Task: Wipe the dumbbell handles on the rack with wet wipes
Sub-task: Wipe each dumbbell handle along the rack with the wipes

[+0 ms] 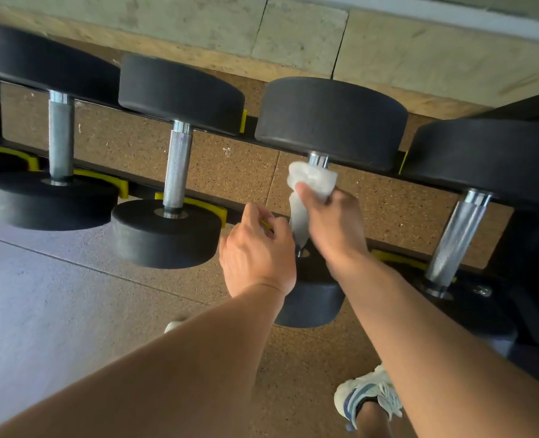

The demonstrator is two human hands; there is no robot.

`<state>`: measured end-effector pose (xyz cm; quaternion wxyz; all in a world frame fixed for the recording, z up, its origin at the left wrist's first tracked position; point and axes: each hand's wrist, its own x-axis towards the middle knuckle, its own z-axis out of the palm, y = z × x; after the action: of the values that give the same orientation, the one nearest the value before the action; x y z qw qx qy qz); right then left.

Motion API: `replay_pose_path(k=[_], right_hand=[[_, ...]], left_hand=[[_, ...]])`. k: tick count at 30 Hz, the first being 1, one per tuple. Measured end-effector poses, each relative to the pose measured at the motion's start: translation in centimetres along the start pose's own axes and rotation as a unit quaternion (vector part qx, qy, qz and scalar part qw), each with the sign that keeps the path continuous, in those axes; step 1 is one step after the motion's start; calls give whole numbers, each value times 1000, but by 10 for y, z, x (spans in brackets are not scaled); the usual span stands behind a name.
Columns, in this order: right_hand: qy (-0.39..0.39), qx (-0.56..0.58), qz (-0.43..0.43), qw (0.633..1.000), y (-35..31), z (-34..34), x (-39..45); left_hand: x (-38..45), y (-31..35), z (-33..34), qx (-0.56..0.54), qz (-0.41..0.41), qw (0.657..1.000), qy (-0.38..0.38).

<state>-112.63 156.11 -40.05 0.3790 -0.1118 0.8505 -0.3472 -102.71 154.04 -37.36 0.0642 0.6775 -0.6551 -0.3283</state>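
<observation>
Several black dumbbells with knurled steel handles lie across a black rack [140,187] with yellow saddles. My right hand [336,224] presses a white wet wipe [312,180] around the handle of the third dumbbell [331,121], just below its far head. The wipe hangs down along the handle and hides most of it; a chrome collar [318,160] shows above. My left hand [257,251] sits beside the lower part of that handle with its fingers curled. I cannot tell whether it grips anything. Both arms partly cover the dumbbell's near head [309,306].
Bare handles show on the neighbouring dumbbells at left [60,134], left of centre [179,167] and right [457,241]. A concrete wall [293,36] runs behind the rack. Speckled brown rubber floor lies below, and my shoe [369,396] stands near the rack.
</observation>
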Motion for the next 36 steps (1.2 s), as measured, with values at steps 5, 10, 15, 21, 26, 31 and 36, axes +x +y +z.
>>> replay_pose_path(k=[5,10,15,21,26,31,36], right_hand=[[45,89,60,993,-24,-8,18],[-86,-19,17,996,7,-8,-8],[-6,98,91,991,-18,-14,15],[-25,-3,5,1000,-2,-10,-5],[-148,-41,61,986,9,-22,-4],[9,127,84,988,-26,-11,26],[-166,-120,13,979,12,-20,-4]], left_hand=[[0,-1,0,0,-1,1000,-2],[-1,0,0,5,16,1000,2],[-1,-1,0,-3,4,1000,4],[-1,0,1,-1,10,1000,10],[-1,-2,0,-3,6,1000,1],[0,-2,1,-6,9,1000,7],[1,-5,3,-4,13,1000,15]])
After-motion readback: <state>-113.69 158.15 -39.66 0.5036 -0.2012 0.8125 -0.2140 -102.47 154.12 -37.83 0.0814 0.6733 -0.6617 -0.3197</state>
